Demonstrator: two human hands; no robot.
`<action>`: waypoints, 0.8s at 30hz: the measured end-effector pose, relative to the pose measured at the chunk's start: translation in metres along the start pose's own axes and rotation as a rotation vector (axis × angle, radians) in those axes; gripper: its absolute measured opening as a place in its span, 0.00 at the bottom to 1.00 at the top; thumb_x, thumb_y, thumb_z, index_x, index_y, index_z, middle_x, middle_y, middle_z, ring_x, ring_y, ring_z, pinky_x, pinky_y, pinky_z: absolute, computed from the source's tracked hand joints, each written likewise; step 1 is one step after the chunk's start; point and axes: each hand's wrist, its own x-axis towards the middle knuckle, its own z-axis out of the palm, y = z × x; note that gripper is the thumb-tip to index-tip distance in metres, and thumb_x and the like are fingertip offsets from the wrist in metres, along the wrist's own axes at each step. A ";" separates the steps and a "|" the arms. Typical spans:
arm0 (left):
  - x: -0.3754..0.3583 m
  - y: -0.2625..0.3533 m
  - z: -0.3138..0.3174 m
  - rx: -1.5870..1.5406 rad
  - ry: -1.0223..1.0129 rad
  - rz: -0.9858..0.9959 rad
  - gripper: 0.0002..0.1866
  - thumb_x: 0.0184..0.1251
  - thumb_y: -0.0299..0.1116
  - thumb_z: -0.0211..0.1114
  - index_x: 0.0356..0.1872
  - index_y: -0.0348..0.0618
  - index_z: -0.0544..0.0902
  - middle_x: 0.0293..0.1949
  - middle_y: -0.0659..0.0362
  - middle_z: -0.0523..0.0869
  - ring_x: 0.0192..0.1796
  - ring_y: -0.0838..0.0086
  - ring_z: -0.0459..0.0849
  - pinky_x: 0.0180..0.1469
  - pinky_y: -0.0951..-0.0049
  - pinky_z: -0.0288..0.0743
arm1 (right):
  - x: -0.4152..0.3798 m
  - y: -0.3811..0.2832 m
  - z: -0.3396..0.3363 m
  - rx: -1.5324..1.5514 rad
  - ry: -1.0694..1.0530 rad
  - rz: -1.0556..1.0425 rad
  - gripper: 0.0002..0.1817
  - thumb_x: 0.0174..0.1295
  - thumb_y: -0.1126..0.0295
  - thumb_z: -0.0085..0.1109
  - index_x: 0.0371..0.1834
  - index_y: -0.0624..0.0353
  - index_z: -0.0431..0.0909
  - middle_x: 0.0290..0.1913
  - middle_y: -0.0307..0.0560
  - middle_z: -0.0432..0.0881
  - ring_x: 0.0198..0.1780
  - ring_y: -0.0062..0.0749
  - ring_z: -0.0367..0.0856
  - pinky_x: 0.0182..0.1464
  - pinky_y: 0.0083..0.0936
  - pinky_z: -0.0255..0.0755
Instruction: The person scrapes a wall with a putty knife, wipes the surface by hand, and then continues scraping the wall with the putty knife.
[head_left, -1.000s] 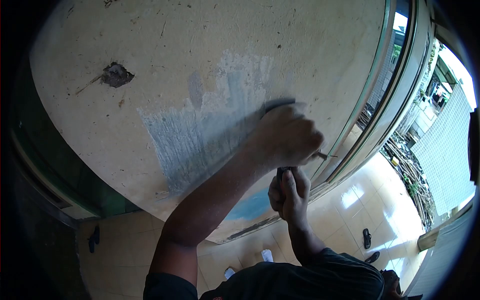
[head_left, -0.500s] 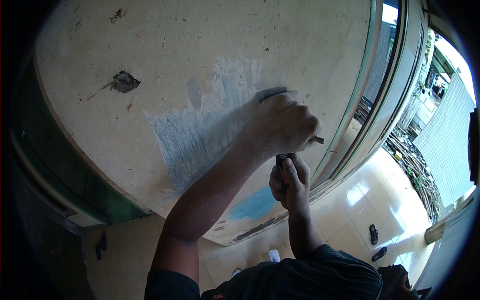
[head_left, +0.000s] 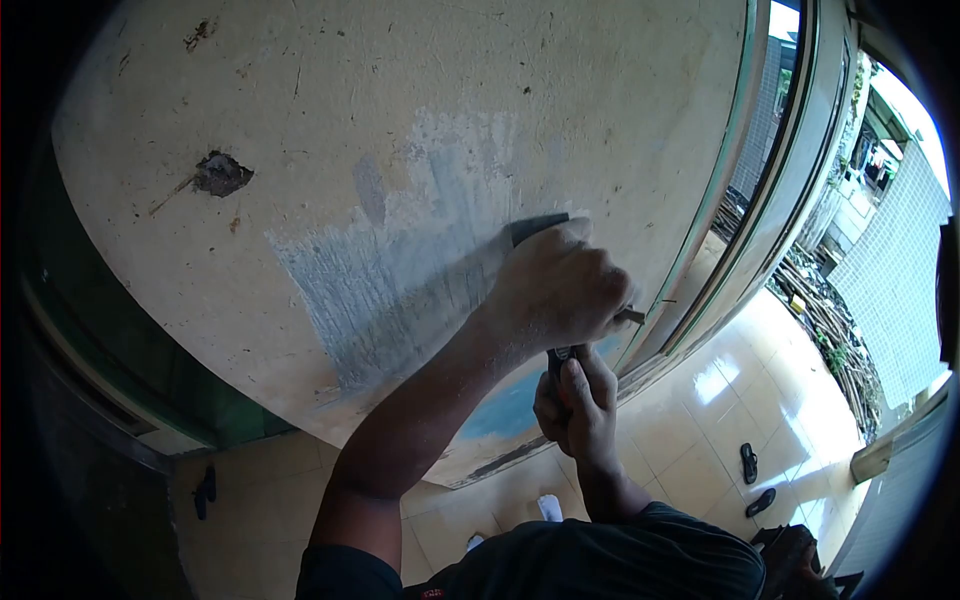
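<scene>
My left hand [head_left: 565, 285] is closed around a scraper [head_left: 537, 228], whose wide dark blade shows above the knuckles against the wall. A short end of it sticks out past the fingers on the right. To its left lies a grey, streaky patch of filler [head_left: 390, 265] on the cream wall [head_left: 400, 60]. Just below, my right hand [head_left: 583, 405] grips a black tool handle [head_left: 560, 372] with a bit of orange; the tool's upper end is hidden behind my left hand. Pale dust marks my left forearm.
A broken hole [head_left: 222, 174] and small chips mark the wall at upper left. Low on it is a blue painted patch [head_left: 505, 408]. A window frame [head_left: 745, 220] stands at right. Dark sandals [head_left: 750, 465] lie on the tiled floor [head_left: 690, 430].
My left hand and the scraper have moved down along the wall. My right hand with the black handle has dropped slightly too. The view has shifted a little to the right.
</scene>
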 end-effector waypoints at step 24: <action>0.009 -0.010 -0.003 0.001 0.098 0.057 0.15 0.55 0.34 0.69 0.12 0.47 0.77 0.12 0.60 0.80 0.16 0.81 0.80 0.54 0.69 0.74 | 0.014 0.000 -0.002 0.096 -0.036 0.002 0.17 0.72 0.59 0.41 0.56 0.58 0.64 0.16 0.37 0.62 0.10 0.13 0.53 0.09 0.12 0.45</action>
